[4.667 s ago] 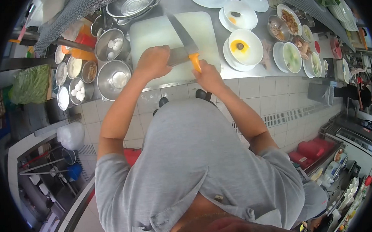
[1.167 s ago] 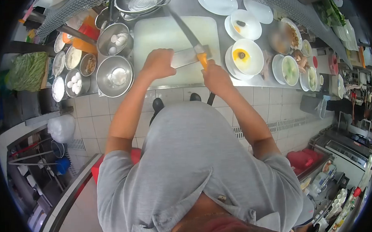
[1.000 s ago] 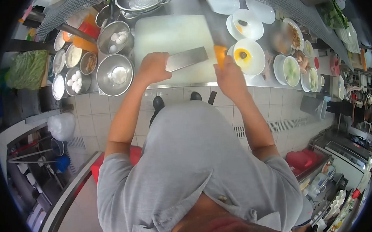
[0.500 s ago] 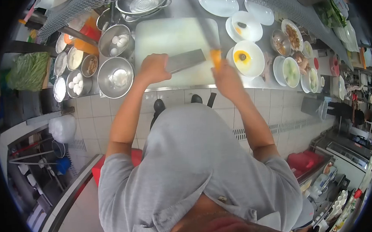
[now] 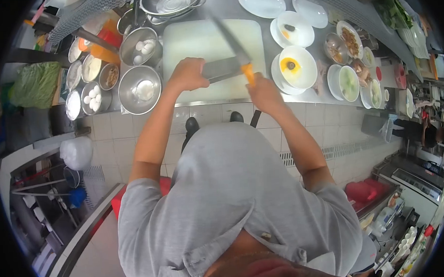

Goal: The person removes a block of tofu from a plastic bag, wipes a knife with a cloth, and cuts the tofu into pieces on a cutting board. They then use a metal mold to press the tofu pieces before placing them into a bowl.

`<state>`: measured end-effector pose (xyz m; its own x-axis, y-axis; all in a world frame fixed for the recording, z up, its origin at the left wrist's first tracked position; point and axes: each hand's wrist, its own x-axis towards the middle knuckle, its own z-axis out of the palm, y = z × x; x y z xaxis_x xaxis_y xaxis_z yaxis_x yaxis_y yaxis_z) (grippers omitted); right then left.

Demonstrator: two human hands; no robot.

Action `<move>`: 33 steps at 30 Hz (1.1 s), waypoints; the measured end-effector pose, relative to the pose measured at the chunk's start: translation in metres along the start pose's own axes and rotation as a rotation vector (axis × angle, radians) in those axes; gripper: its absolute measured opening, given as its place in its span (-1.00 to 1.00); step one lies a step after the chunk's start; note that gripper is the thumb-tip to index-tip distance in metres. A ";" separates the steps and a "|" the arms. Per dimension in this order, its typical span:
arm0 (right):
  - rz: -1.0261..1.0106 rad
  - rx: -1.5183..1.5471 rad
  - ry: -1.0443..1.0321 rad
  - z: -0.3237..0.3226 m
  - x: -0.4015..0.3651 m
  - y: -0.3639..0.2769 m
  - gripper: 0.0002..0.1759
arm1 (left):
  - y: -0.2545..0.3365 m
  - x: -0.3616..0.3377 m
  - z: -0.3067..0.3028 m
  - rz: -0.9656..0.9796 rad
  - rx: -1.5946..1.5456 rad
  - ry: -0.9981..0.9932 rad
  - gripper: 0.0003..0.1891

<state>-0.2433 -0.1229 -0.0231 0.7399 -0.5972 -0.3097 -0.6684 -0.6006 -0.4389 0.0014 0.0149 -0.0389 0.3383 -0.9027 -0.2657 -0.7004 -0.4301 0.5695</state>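
A person in a grey shirt [image 5: 234,197] stands at a steel bench [image 5: 220,100], seen from above the head, both arms reaching forward over a pale tiled floor [image 5: 108,138]. The left hand [image 5: 189,74] is closed round the grip of a broad cleaver [image 5: 221,69], whose flat blade lies sideways above the near half of a white cutting board [image 5: 198,40]. Just to its right, the right hand [image 5: 262,89] is clenched on the orange handle of a long knife [image 5: 230,36]. The knife's narrow blade slants up and to the left, crossing the cleaver's outer end over the board; whether the two blades touch cannot be told.

Left of the board, near the bench edge, a steel bowl [image 5: 139,90] holds something pale. Beyond it, a second steel bowl [image 5: 139,45] carries white eggs. Smaller round tins [image 5: 88,85] cluster further left. Right of the board, a white bowl [image 5: 294,61] with yellow sauce and a dark morsel sits just beside the knife hand, and a similar bowl [image 5: 294,29] stands behind it. At the far side of the bench lie white plates [image 5: 263,0] and a stack of steel basins [image 5: 171,2].
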 end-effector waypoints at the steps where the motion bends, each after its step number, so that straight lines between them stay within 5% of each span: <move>1: -0.005 0.016 0.069 -0.011 -0.006 -0.002 -0.62 | -0.003 0.000 -0.003 -0.015 -0.081 -0.027 -0.47; 3: -0.045 0.073 0.173 -0.034 -0.017 0.003 -0.62 | -0.009 -0.005 -0.010 -0.044 -0.253 -0.087 -0.46; 6: -0.083 0.119 0.262 -0.047 -0.019 0.017 -0.63 | -0.051 0.004 0.015 -0.209 -1.143 -0.318 -0.41; 10: 0.035 0.282 0.175 -0.029 -0.024 0.035 -0.63 | -0.060 -0.012 0.023 -0.139 -1.561 -0.467 -0.30; 14: 0.150 0.513 0.016 -0.026 -0.046 0.037 -0.65 | -0.068 -0.019 0.027 -0.131 -1.645 -0.513 -0.28; 20: 0.072 0.635 0.056 -0.014 -0.067 0.068 -0.67 | -0.068 -0.023 0.033 -0.317 -1.687 -0.609 -0.31; 23: 0.055 0.221 0.180 -0.011 -0.062 0.084 -0.66 | -0.072 -0.012 0.037 -0.268 -1.593 -0.796 -0.34; 26: 0.119 0.385 0.229 -0.006 -0.065 0.077 -0.55 | -0.071 0.004 0.039 -0.469 -1.480 -0.826 -0.35; 29: 0.079 0.328 0.205 -0.024 -0.074 0.068 -0.55 | -0.072 0.016 0.023 -0.313 -1.576 -0.838 -0.31; 33: -0.058 0.225 0.134 -0.024 -0.079 0.081 -0.61 | -0.068 0.033 0.004 -0.507 -1.266 -0.252 -0.17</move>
<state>-0.3573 -0.1374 -0.0136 0.7497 -0.6394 -0.1708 -0.5807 -0.5116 -0.6333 0.0581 0.0142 -0.0899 0.1651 -0.6864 -0.7083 0.5501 -0.5320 0.6437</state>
